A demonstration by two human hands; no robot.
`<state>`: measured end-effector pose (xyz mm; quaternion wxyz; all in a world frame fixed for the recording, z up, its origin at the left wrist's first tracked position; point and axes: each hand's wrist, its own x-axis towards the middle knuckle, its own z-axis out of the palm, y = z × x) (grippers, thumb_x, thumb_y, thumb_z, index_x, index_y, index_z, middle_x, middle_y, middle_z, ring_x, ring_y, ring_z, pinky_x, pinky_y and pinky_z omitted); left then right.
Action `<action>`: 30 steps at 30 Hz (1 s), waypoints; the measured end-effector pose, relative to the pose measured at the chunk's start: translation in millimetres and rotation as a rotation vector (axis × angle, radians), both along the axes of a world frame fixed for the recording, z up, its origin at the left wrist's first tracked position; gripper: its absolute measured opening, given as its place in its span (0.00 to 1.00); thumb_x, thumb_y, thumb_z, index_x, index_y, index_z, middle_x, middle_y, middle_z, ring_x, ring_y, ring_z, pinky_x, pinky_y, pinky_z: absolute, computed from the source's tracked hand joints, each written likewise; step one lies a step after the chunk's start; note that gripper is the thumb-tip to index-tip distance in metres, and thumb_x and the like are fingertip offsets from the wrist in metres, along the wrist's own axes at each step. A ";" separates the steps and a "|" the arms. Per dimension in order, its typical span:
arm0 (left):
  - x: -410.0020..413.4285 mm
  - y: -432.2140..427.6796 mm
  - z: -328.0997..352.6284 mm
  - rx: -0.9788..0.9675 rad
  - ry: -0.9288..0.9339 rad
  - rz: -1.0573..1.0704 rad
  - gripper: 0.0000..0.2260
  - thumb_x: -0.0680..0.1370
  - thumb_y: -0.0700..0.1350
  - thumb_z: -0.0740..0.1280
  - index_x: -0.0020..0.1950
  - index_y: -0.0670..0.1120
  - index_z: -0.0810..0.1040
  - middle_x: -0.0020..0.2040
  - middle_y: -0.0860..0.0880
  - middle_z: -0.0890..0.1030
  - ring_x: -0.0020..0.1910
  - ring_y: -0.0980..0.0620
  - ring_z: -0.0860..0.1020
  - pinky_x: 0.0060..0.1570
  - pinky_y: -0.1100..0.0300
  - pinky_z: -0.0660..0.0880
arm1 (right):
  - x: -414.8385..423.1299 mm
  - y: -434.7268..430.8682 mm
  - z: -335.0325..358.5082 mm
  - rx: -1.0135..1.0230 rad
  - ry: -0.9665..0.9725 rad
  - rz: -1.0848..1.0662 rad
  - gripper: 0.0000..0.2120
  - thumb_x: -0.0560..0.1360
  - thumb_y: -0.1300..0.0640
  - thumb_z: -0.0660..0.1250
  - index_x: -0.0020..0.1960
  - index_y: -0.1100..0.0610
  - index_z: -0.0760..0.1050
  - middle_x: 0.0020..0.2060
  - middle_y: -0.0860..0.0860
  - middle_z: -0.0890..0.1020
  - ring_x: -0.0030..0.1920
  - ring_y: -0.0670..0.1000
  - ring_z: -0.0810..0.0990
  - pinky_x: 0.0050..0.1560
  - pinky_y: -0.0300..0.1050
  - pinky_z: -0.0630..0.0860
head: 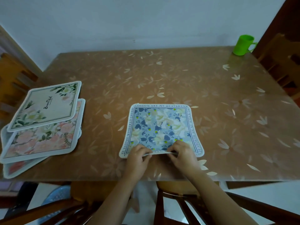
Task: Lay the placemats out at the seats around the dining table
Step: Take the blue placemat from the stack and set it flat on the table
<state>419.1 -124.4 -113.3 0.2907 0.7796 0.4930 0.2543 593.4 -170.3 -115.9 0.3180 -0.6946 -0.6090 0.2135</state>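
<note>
Your left hand [139,155] and right hand [181,153] reach forward side by side. Both pinch the near edge of the blue floral placemat [160,125], lifting it slightly.

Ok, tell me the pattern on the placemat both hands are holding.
Blue and cream flowers on the placemat, bordered with printed lettering; head view.

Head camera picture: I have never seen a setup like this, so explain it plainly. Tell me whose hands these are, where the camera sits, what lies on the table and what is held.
No machine here: a person wears one wide-angle camera on the head, looking down at their own bare hands. The left hand and right hand both pinch the near edge of a blue floral placemat lying on the brown dining table. At the left lies a loose stack of placemats. A green cup stands at the far right corner. Wooden chairs show around the table.
</note>
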 end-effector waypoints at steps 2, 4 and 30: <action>3.2 0.1 -1.1 -0.020 -0.051 0.044 0.03 0.69 0.33 0.71 0.41 0.38 0.80 0.41 0.45 0.76 0.43 0.51 0.73 0.45 0.77 0.64 | 8.0 -4.8 0.5 -0.015 0.002 -0.004 0.03 0.67 0.64 0.71 0.38 0.59 0.78 0.38 0.53 0.78 0.42 0.51 0.75 0.42 0.39 0.70; 6.3 -0.6 -3.3 -0.042 -0.079 0.084 0.03 0.68 0.34 0.71 0.40 0.38 0.80 0.40 0.48 0.75 0.41 0.53 0.73 0.44 0.78 0.64 | 21.2 -10.8 -0.2 -0.044 0.010 -0.015 0.03 0.67 0.64 0.72 0.38 0.60 0.78 0.38 0.53 0.77 0.42 0.51 0.75 0.43 0.40 0.71; 97.2 -1.6 -22.3 0.011 0.012 -0.289 0.04 0.70 0.37 0.70 0.44 0.44 0.80 0.43 0.48 0.79 0.45 0.54 0.73 0.48 0.64 0.67 | 54.5 -30.5 -3.1 -0.236 0.096 -0.293 0.05 0.67 0.59 0.71 0.34 0.55 0.77 0.37 0.47 0.74 0.37 0.48 0.75 0.36 0.34 0.68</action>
